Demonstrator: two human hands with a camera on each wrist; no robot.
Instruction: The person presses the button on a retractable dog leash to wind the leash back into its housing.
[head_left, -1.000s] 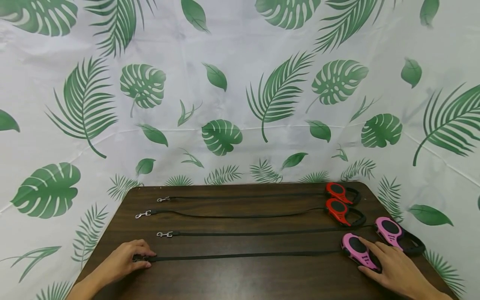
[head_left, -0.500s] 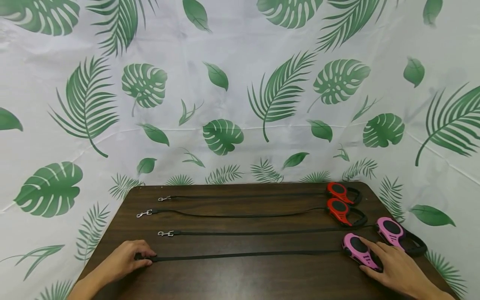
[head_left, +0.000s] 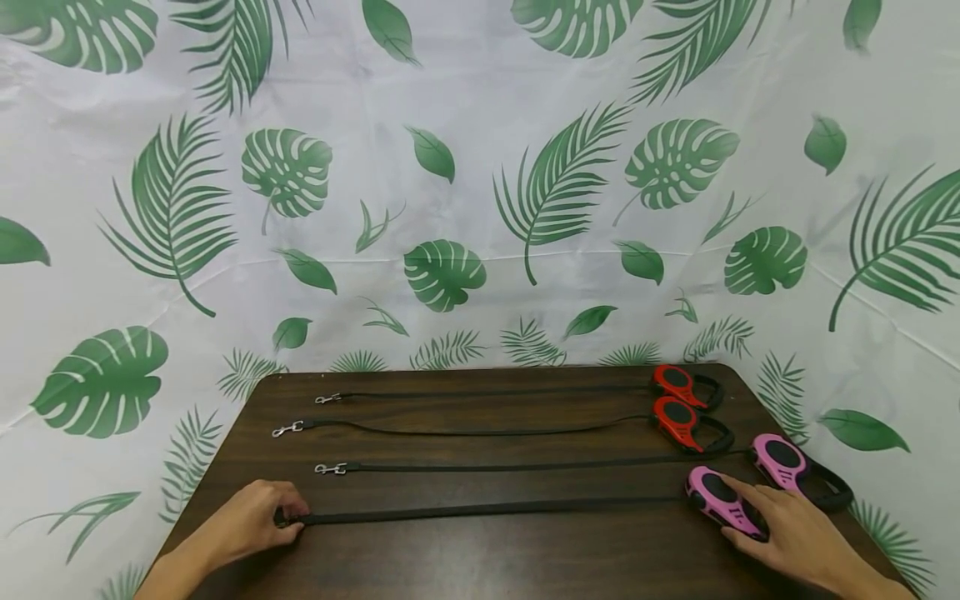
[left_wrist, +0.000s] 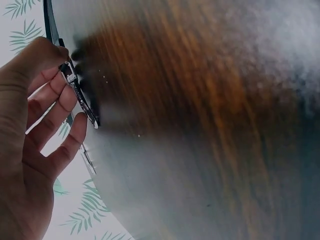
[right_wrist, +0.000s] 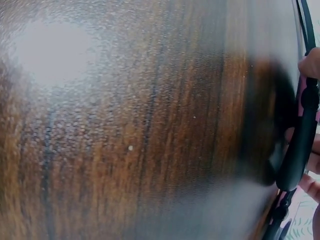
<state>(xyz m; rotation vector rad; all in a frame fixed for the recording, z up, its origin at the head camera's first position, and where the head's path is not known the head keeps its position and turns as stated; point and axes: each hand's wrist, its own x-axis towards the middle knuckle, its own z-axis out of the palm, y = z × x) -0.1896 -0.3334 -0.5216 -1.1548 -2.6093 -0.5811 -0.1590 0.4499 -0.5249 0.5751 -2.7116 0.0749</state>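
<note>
Head view: near pink retractable leash [head_left: 716, 492] at near right of the brown wood-grain table [head_left: 480, 562], its black strap [head_left: 487, 508] run out nearly straight to the left. Left hand [head_left: 247, 521] at near left, thumb and finger pinching the clip end; left wrist view has the metal swivel clip [left_wrist: 82, 97] at the fingertips. Right hand [head_left: 802, 533] grips the pink leash's case, fingers over the top, thumb on the near side.

Step in hand looks like lining up this nearest leash, roughly parallel with the other three: far pink leash [head_left: 782, 462] just beyond the right hand, then two red leashes [head_left: 678, 425], all strap-out to the left. Judging from the layout, next move calls for small adjustments at both ends, strap kept flat, before letting go; if the strap is under spring pull, it could slip back.

Hard to make out: clip mostly behind left fingers in head view; near leash's handle under the right hand there. Right wrist view shows a black handle [right_wrist: 299, 145], but hand and case run off the right edge. Strap tension: cannot tell
</note>
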